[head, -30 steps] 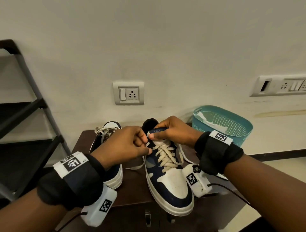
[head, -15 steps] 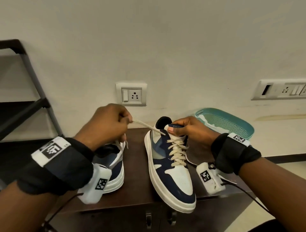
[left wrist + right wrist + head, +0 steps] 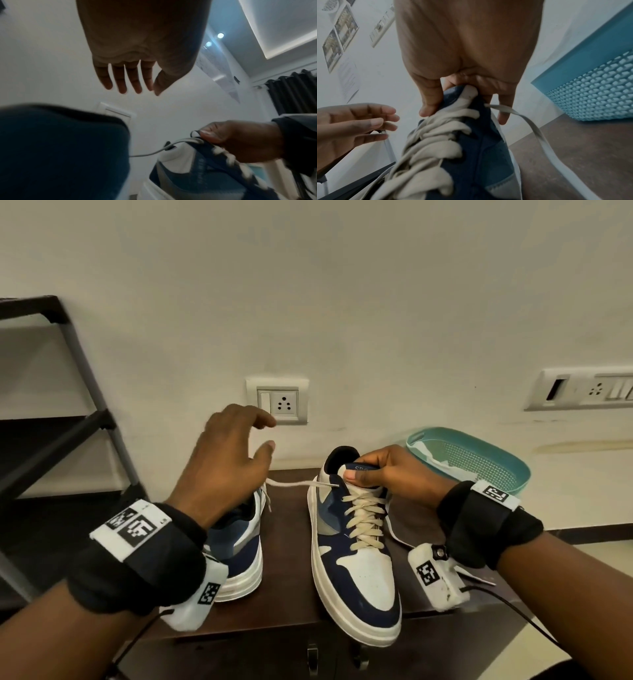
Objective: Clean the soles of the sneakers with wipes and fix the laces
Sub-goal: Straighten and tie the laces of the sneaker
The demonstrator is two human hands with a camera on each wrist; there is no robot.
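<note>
While two sneakers [image 3: 356,546] stand, one right hand [image 3: 394,470] grips one.

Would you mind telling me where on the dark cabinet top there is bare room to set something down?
One bare strip of cabinet top runs between the left sneaker and the right sneaker, though a loose lace crosses above its far end. The right side is crowded: the right hand, trailing lace and teal basket.
</note>
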